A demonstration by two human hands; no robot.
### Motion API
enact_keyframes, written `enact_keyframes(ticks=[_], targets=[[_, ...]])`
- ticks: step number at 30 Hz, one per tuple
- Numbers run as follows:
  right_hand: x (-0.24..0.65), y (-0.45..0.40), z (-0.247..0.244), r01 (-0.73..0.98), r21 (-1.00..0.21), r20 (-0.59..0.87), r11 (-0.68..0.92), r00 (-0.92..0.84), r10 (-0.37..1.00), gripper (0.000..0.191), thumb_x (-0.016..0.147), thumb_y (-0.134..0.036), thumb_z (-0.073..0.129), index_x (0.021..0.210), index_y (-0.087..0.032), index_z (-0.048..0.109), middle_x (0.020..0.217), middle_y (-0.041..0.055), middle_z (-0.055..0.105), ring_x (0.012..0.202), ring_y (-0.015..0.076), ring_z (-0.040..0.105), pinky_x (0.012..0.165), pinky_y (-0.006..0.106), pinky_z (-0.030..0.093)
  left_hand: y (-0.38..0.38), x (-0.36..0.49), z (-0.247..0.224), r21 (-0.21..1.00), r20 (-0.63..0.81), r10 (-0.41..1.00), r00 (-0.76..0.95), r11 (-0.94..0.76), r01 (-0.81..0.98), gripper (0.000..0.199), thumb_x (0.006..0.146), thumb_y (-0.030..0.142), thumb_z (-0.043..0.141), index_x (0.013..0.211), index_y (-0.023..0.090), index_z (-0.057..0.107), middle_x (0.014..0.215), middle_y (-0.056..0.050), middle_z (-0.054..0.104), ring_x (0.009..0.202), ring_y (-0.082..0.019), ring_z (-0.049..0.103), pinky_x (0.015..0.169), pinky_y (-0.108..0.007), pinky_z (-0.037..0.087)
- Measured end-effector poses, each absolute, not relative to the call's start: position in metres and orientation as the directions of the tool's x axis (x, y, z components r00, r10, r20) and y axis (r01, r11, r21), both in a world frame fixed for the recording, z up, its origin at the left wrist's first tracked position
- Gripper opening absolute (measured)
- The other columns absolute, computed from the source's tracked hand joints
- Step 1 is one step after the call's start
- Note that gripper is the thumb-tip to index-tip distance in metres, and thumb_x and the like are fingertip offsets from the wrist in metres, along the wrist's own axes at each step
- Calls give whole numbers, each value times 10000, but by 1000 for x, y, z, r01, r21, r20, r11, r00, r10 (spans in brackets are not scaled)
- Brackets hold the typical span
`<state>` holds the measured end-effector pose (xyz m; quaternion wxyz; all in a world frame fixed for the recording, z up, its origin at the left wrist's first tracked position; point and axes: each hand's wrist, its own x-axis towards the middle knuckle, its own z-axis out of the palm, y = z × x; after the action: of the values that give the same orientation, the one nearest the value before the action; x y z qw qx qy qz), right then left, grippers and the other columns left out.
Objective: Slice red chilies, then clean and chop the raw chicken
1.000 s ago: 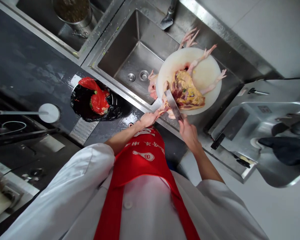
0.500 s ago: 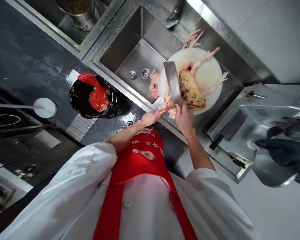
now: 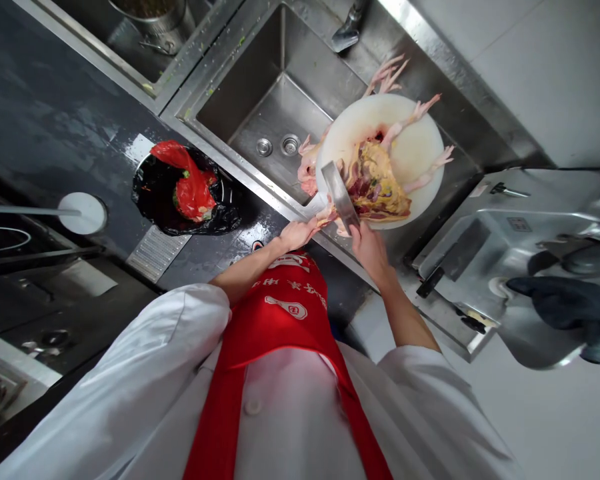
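Note:
My right hand (image 3: 369, 245) is wrapped round the handle of a cleaver (image 3: 340, 197), whose broad blade is over the near left part of a round white cutting board (image 3: 420, 157). Pinched in my left hand (image 3: 298, 235) is the end of a piece of poultry (image 3: 326, 215) at the board's near left edge. A cut-open bird (image 3: 377, 180) with yellow fat and dark red insides lies on the board, its feet pointing to the right. Another pale bird part (image 3: 309, 167) shows at the board's left, and more feet (image 3: 387, 73) stick out behind it.
The board rests over a steel sink (image 3: 260, 113) with two drains. A bin with a black bag (image 3: 155, 200) stands on the floor at left. A tap (image 3: 347, 33) is behind; a second steel basin (image 3: 520, 233) is at right.
The cleaver has come down and toward me, its blade tilting lower to the left and uncovering more of the bird. My right hand has moved slightly nearer. My left hand keeps its grip.

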<state>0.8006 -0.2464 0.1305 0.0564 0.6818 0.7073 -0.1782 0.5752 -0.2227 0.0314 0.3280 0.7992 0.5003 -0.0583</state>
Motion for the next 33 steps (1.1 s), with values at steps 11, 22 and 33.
enact_keyframes(ticks=[11, 22, 33], targets=[[790, -265, 110, 988, -150, -351, 23, -75, 933, 404, 1053, -357, 328, 1101, -95, 632, 804, 179, 709, 718, 277, 665, 658, 335, 398, -219, 562, 29, 524, -439, 734, 518, -259, 811, 544, 1069, 516, 246, 1340, 169, 566, 977, -142, 764, 912, -299, 749, 853, -358, 508], [766, -264, 114, 974, -218, -215, -67, 19, 976, 492, 1060, -406, 275, 1130, -77, 635, 812, 197, 694, 716, 276, 658, 664, 346, 418, -219, 560, 31, 516, -442, 719, 536, -285, 808, 552, 1073, 504, 235, 1393, 157, 520, 987, -164, 762, 922, -310, 748, 842, -364, 512], [777, -252, 136, 946, -270, -69, -179, 166, 984, 565, 1045, -531, 270, 1128, -98, 624, 880, 222, 702, 805, 317, 685, 702, 369, 445, -229, 554, 19, 755, -353, 763, 541, -110, 647, 482, 1064, 508, 316, 1278, 184, 603, 1049, -115, 748, 977, -255, 723, 881, -321, 523]])
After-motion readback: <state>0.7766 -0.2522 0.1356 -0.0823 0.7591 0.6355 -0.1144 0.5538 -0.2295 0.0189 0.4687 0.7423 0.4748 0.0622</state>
